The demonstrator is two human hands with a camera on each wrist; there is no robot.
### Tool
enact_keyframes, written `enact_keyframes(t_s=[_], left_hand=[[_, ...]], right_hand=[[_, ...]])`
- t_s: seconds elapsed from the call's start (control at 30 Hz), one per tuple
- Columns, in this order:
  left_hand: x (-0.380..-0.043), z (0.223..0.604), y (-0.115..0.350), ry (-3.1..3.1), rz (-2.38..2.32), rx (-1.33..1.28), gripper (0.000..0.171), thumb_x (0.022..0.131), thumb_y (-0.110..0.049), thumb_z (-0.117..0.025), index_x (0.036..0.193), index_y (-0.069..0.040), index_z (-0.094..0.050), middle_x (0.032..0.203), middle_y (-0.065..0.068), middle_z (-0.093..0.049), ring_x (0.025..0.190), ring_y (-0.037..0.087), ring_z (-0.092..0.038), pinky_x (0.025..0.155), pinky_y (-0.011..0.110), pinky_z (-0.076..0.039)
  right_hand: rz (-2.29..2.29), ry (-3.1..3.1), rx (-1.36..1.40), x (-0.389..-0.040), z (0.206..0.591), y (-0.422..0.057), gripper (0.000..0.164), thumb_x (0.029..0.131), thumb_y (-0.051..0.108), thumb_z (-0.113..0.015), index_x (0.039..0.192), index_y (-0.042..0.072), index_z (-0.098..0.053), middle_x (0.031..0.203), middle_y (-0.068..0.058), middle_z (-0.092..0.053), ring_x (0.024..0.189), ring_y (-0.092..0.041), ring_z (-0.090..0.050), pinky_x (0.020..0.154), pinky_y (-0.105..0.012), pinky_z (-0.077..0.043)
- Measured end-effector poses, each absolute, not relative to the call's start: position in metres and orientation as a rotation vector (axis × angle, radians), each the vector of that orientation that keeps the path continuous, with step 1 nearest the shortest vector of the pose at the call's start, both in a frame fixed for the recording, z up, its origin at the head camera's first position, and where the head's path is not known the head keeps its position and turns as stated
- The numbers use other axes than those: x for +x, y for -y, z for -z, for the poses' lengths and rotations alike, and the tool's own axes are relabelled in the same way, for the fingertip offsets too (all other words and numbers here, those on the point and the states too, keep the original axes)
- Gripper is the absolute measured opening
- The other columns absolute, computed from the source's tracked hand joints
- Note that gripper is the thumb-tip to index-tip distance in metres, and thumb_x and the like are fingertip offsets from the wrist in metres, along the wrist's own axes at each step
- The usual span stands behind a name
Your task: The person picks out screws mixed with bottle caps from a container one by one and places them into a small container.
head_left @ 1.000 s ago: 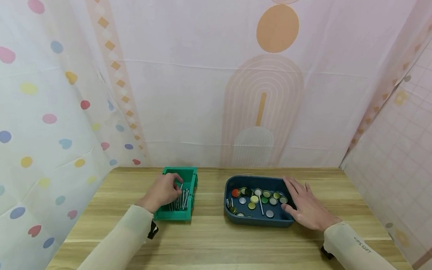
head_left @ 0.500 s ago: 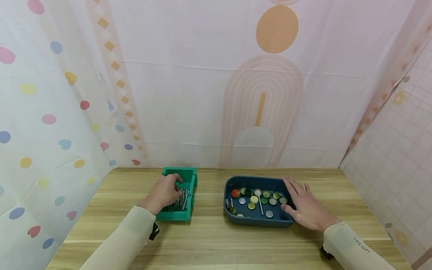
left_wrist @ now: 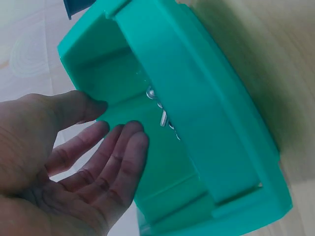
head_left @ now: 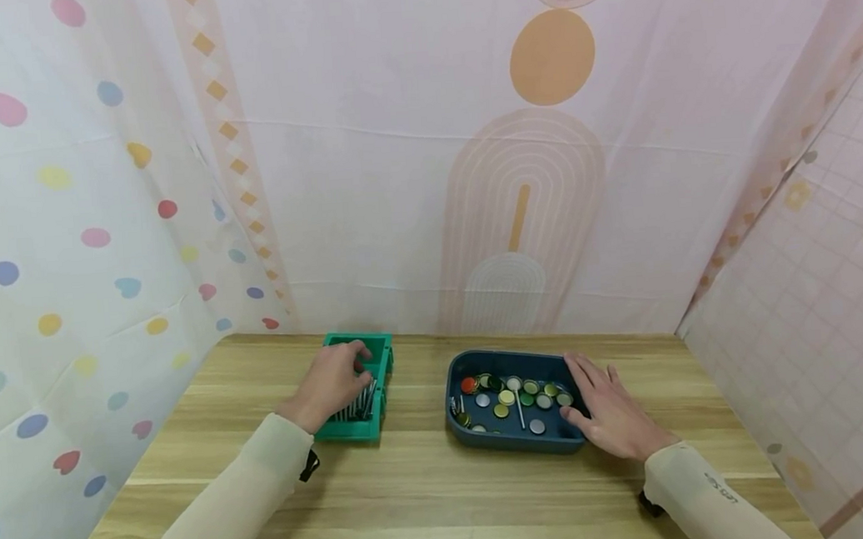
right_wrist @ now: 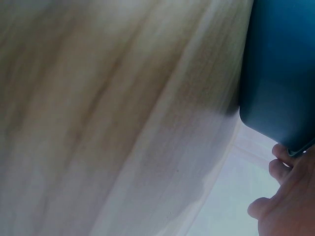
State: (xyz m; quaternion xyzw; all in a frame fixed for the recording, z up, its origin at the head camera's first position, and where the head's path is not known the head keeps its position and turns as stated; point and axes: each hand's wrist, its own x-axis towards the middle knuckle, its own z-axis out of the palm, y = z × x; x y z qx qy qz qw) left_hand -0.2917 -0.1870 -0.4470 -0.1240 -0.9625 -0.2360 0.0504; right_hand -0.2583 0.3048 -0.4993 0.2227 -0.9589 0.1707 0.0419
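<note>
My left hand [head_left: 332,382] hovers over the green bin [head_left: 360,431], thumb and fingertips apart with nothing between them in the left wrist view. Long thin silver metal pins [head_left: 354,408] lie in the bin, partly hidden under that hand. Several of their shiny ends [left_wrist: 163,118] peek out past the green wall in the left wrist view. My right hand [head_left: 610,411] rests on the right end of the dark blue tray [head_left: 511,442], fingers stretched along the rim and thumb over its inner side. Bottle caps [head_left: 501,412] of several colours are scattered in the tray.
One silver pin [head_left: 520,412] lies among the caps. Both containers stand on a wood-grain table [head_left: 433,503], a strip of tabletop between them. A patterned cloth [head_left: 368,224] hangs behind the table's back edge, and more cloth hangs at both sides.
My left hand has shifted slightly and its thumb and fingers have spread. A pin end seen at its fingertips a second ago no longer shows there. My right hand stays on the tray.
</note>
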Motion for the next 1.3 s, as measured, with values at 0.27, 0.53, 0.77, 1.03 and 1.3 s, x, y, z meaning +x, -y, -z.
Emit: enact_keyframes(t_s=[0.27,0.53,0.77,1.03,1.3], left_hand=[[-0.289,0.440,0.172,2.802,0.642,-0.456,0.022,0.106,-0.007,-0.082,0.127,0.000,-0.081,0.123,0.020,-0.083,0.110,0.035,-0.084,0.093,0.052,-0.071],[-0.286,0.431,0.140,2.675,0.409,-0.723,0.023,0.105,-0.015,-0.088,0.126,-0.009,-0.082,0.120,0.011,-0.080,0.092,0.023,-0.079,0.078,0.040,-0.069],[-0.293,0.425,0.103,2.628,0.276,-0.964,0.020,0.106,-0.021,-0.090,0.123,-0.015,-0.083,0.121,0.005,-0.081,0.099,0.022,-0.079,0.092,0.041,-0.070],[-0.297,0.418,0.071,2.721,0.193,-1.149,0.018,0.107,-0.026,-0.089,0.124,-0.019,-0.084,0.125,0.001,-0.081,0.113,0.021,-0.077,0.105,0.047,-0.067],[-0.308,0.412,0.043,2.822,-0.052,-1.368,0.011,0.112,-0.026,-0.083,0.121,-0.024,-0.087,0.123,-0.003,-0.082,0.117,0.019,-0.075,0.119,0.049,-0.060]], right_hand=[[-0.532,2.937,0.691,-0.258,0.497,-0.303,0.090,0.117,0.038,-0.068,0.184,-0.002,-0.022,0.189,-0.029,-0.032,0.174,-0.054,-0.034,0.137,-0.087,-0.017],[-0.527,2.947,0.680,-0.257,0.495,-0.306,0.091,0.117,0.037,-0.068,0.184,-0.002,-0.021,0.189,-0.029,-0.030,0.175,-0.054,-0.033,0.137,-0.087,-0.015],[-0.529,2.953,0.671,-0.254,0.493,-0.309,0.090,0.117,0.038,-0.067,0.184,-0.001,-0.021,0.189,-0.029,-0.030,0.175,-0.055,-0.032,0.137,-0.088,-0.015],[-0.511,2.958,0.667,-0.254,0.494,-0.308,0.090,0.117,0.039,-0.068,0.184,-0.002,-0.022,0.190,-0.028,-0.031,0.175,-0.053,-0.032,0.138,-0.086,-0.017],[-0.513,2.948,0.675,-0.256,0.494,-0.306,0.090,0.117,0.038,-0.068,0.184,-0.001,-0.022,0.189,-0.028,-0.031,0.175,-0.053,-0.033,0.137,-0.087,-0.017]])
